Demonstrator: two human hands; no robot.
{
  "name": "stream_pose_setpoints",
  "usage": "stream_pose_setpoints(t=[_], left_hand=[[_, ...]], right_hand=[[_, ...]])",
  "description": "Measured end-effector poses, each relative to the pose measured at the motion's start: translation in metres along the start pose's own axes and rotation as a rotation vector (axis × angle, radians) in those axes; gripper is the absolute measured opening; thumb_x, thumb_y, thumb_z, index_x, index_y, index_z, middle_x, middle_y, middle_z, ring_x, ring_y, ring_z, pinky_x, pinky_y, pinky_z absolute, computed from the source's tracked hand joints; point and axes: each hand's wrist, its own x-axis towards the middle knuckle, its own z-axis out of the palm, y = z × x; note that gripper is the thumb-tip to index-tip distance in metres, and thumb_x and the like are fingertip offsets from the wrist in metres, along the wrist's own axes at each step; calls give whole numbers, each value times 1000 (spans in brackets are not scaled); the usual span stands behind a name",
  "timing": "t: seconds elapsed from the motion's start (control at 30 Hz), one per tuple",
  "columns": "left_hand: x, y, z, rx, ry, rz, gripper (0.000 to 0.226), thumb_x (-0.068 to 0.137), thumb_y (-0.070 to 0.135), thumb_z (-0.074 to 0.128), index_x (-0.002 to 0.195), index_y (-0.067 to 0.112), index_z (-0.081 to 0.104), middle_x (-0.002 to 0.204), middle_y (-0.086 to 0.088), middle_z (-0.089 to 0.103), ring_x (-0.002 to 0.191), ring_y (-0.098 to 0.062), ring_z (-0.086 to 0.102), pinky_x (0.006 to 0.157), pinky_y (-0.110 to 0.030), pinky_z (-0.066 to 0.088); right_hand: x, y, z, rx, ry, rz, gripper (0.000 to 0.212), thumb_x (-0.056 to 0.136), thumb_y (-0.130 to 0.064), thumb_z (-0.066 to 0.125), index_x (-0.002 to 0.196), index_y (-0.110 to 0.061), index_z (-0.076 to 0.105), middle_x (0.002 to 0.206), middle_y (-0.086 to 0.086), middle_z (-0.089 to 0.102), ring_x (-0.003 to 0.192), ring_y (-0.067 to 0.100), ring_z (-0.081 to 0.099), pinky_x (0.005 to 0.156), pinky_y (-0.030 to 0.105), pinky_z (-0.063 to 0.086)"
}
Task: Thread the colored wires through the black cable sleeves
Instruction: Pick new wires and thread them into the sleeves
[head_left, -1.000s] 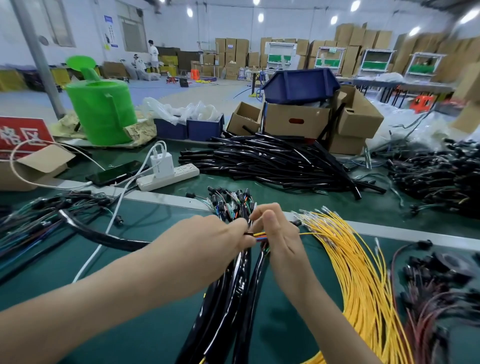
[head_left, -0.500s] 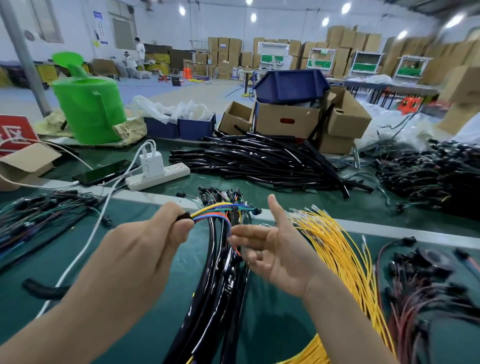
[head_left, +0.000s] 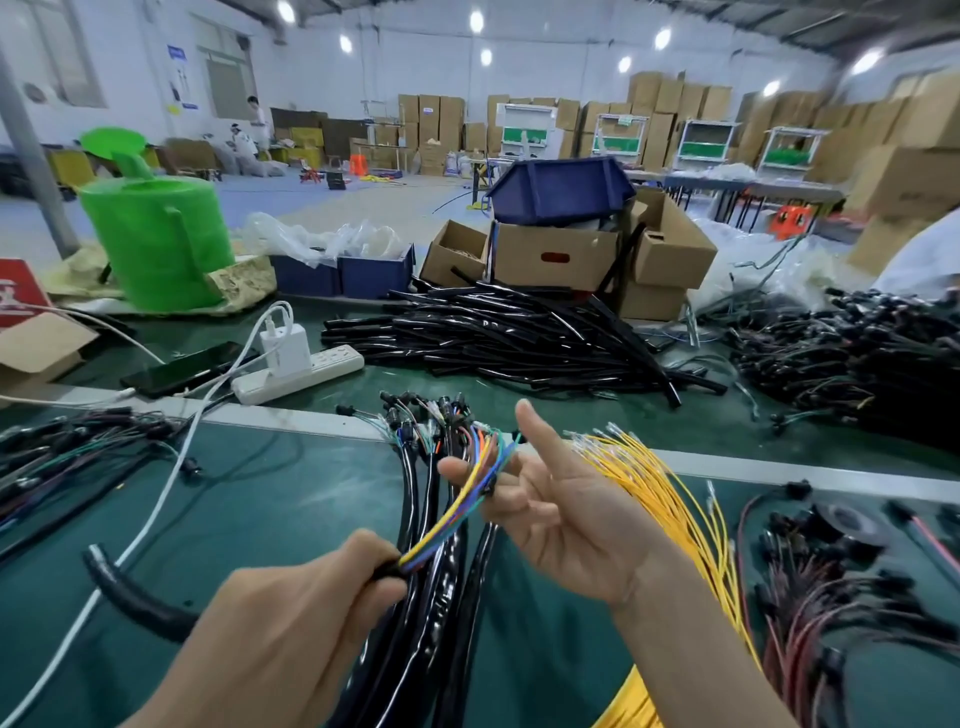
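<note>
The colored wires (head_left: 457, 499) stuck out of the black cable sleeve (head_left: 135, 597) that the left hand (head_left: 291, 623) gripped above the tabletop (head_left: 260, 493), and lay across the released right hand (head_left: 571, 519), so this piece seemed threaded, while many empty sleeves (head_left: 493, 332) waited.

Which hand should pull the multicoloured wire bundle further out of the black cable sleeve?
Likely right: right hand lies open under the multicoloured wire bundle; left hand grips the black cable sleeve.

Colored wires (head_left: 457, 506) fanning from black sleeve (head_left: 140, 597), spare sleeves (head_left: 493, 332) piled behind
</note>
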Motion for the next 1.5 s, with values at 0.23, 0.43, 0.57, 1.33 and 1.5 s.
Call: stream_pose_setpoints(t=[0.23,0.43,0.57,1.33,1.5], left_hand=[[6,-19,6,10,-42,88,34,100,50,21,83,30,43,55,15,33,49,-11,40,42,-10,26],[21,-36,9,-64,-202,33,38,88,65,28,76,30,36,62,19,48,53,-3,40,53,-22,33],[37,-29,10,-145,-241,-22,39,85,62,24,73,28,38,58,7,46,55,-14,41,54,-28,33],[63,-3,5,-248,-293,-126,28,96,34,38,68,29,42,60,6,45,58,-13,42,55,-27,34],[66,2,-1,-512,-386,-196,35,100,26,38,92,51,60,68,9,59,58,-14,41,57,-28,35]], right_hand=[[-3,-7,5,87,186,-156,21,76,-20,60,85,-1,55,78,17,70,41,10,51,32,12,38],[-7,-2,19,-328,241,-445,10,83,-13,59,82,-3,57,65,2,64,49,15,62,47,17,51],[-4,6,27,-453,198,-643,14,75,-21,61,79,-8,57,59,1,61,48,12,56,43,17,43],[-20,-14,15,-533,81,-402,15,72,-10,62,85,-3,59,82,15,69,75,24,70,66,25,57],[-22,-16,13,-485,49,-418,13,75,-6,60,84,3,61,83,17,68,84,26,71,71,23,56]])
